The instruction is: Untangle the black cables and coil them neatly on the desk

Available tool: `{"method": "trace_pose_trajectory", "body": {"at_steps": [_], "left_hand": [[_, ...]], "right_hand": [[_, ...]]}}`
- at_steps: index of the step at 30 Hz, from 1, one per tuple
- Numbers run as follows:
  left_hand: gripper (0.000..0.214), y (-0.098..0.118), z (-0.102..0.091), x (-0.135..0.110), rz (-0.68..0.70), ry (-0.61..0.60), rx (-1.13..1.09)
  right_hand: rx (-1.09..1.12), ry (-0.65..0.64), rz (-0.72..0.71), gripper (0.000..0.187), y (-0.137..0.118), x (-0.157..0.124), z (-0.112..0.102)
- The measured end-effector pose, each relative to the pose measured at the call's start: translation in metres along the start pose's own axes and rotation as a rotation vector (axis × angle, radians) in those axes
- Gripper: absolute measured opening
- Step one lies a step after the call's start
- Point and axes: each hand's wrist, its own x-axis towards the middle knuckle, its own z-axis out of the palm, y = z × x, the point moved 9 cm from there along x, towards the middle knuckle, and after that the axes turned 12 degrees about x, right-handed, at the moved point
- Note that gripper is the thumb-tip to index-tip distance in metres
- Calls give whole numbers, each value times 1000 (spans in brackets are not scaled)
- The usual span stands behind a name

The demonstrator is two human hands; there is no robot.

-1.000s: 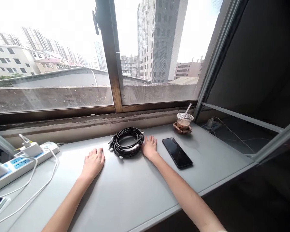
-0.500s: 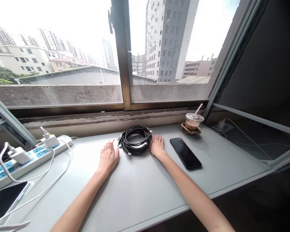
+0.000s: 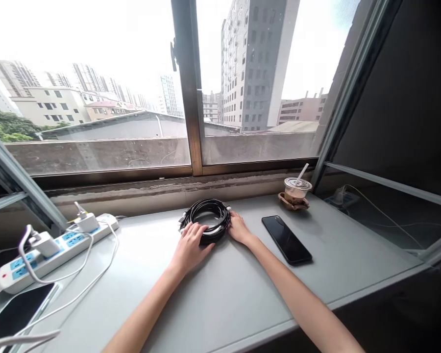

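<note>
A coiled bundle of black cable (image 3: 209, 203), with small white pieces around it, rests on the desk near the window wall. My left hand (image 3: 191, 245) grips its front left part, fingers over the ring and thumb along the outer front side. At the right side of the coil, my right hand (image 3: 239, 228) has its fingers bent against the cable; its thumb is mostly hidden. Just right of that hand, a black phone (image 3: 286, 240) lies flat on the desk.
A white power strip (image 3: 106, 221) with plugged-in chargers and loose white cords (image 3: 95, 279) is on the left. Another phone (image 3: 18, 311) lies at lower left. A lidded drink cup (image 3: 296, 189) with a straw sits in a brown holder (image 3: 293, 202) at back right. Metal frames flank the grey desk (image 3: 220, 304).
My left hand has moved right from the desk onto the coil. My right hand's fingers have drawn in against its right side. The view has tilted slightly.
</note>
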Motion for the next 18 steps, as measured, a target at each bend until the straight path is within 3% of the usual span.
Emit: {"method": "trace_pose_trajectory", "body": {"at_steps": [7, 13, 18], "left_hand": [[36, -14, 2, -6, -157, -191, 66], [28, -19, 11, -4, -230, -212, 106], [32, -50, 10, -10, -365, -207, 133]], "right_hand": [[74, -97, -159, 35, -25, -9, 15], [73, -84, -145, 40, -24, -13, 19], [12, -39, -55, 43, -9, -13, 21]]}}
